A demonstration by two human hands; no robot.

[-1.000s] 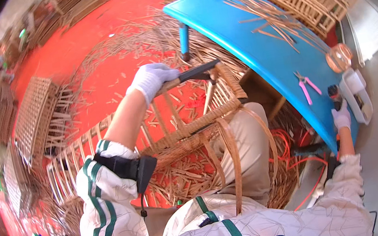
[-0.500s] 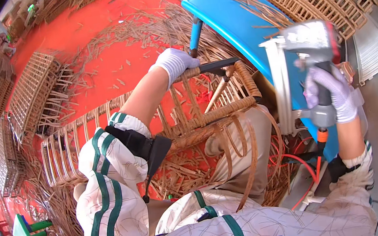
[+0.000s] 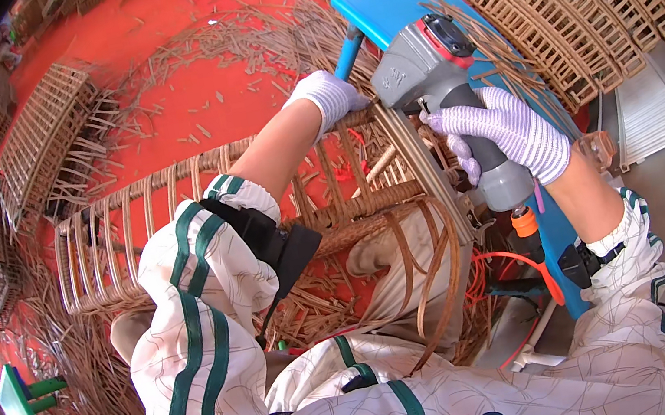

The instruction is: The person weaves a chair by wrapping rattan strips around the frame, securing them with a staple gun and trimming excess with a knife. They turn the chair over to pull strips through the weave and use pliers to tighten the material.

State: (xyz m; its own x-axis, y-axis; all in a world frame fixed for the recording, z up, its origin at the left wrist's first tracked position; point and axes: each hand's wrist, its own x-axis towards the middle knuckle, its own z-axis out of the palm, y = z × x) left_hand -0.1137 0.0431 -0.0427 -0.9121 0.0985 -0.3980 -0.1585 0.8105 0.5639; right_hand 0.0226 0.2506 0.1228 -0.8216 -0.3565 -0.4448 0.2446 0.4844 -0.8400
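Observation:
A rattan-woven frame (image 3: pixel 388 196) lies across my lap, partly wrapped, with slats along its length. My left hand (image 3: pixel 325 101), in a striped white glove, is closed around the frame's far rail near its right corner. In my gloved right hand (image 3: pixel 505 133) is a grey pneumatic stapler or nail gun (image 3: pixel 424 60) with red trim, my fingers wrapped round its handle. The gun's long pale magazine (image 3: pixel 425 170) reaches over the right end of the frame, and its nose is close to my left fingertips. Whether the nose touches the rail cannot be seen. Loose rattan strips (image 3: pixel 439 264) hang from the frame over my knee.
A blue table (image 3: pixel 378 6) stands close at the right, with strips lying on it. An orange-red air hose (image 3: pixel 549 281) runs from the gun's handle. Stacked woven frames (image 3: pixel 581 8) stand at the far right, others (image 3: pixel 44 137) at the left. Scraps litter the red floor (image 3: pixel 183 101).
The gun in my right hand has swung left and turned, from over the blue table to the frame's right corner. My left hand has shifted slightly right, still on the rail.

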